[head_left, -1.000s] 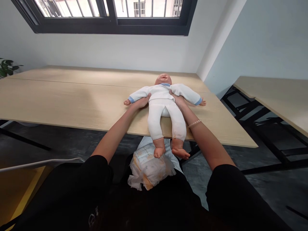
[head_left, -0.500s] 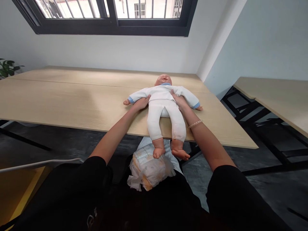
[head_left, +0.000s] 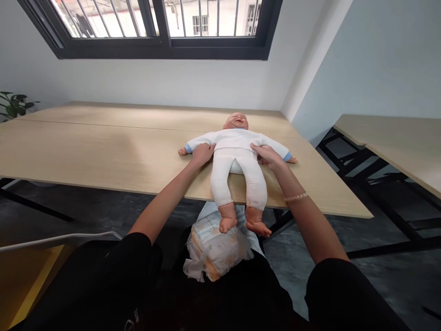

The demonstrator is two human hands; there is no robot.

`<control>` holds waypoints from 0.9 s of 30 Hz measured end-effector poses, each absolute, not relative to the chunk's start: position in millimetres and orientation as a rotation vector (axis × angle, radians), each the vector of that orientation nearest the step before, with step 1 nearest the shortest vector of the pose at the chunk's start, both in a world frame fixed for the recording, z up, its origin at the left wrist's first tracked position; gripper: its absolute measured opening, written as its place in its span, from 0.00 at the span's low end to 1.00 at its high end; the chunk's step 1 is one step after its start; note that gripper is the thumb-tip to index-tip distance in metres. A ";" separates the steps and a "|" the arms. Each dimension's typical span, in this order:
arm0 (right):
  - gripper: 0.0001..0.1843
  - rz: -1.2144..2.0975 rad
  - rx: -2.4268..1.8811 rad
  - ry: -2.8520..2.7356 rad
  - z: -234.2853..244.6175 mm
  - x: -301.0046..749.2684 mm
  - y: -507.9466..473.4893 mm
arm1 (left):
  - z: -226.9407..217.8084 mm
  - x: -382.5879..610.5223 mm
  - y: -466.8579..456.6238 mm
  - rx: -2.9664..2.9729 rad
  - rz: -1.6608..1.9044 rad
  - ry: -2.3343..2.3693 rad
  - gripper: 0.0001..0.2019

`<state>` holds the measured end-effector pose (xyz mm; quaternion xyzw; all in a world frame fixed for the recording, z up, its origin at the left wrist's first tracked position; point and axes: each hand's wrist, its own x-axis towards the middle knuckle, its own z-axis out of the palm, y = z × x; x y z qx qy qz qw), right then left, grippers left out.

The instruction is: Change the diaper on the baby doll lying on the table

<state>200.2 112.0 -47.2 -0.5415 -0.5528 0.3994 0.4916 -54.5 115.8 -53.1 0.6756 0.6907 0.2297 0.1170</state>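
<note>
A baby doll (head_left: 234, 156) in a white suit with blue cuffs lies face up on the wooden table (head_left: 103, 151), its bare feet hanging over the near edge. My left hand (head_left: 202, 152) is at the doll's side by the waist, fingers curled onto the white cloth. My right hand (head_left: 267, 156) is at the other side of the waist, fingers pinched on the cloth where top and trousers meet; a bead bracelet is on that wrist. A bundled used diaper (head_left: 215, 248) rests on my lap below the doll's feet.
A pale cloth (head_left: 208, 211) hangs between the table edge and the diaper. A second wooden table (head_left: 396, 142) stands to the right across a dark-floored gap. A plant (head_left: 12, 105) is at the far left, and a white and yellow chair edge (head_left: 51, 239) at my left.
Both hands have slid from under the doll's arms down to its waist. The doll's arms now lie flatter on the table, and my view has tilted slightly down.
</note>
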 end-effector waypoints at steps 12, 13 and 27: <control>0.11 -0.289 -1.084 -1.686 -91.3 232.4 -142.0 | -57.2 -36.3 -78.3 2.290 1.957 1.178 0.13; 0.11 -0.362 -0.965 -1.801 -100.3 234.4 -153.6 | -64.9 -34.4 -99.2 2.402 1.805 1.070 0.14; 0.33 0.795 -1.195 -2.288 -194.6 200.2 -171.3 | -124.2 -68.7 -162.2 2.252 0.397 1.026 0.22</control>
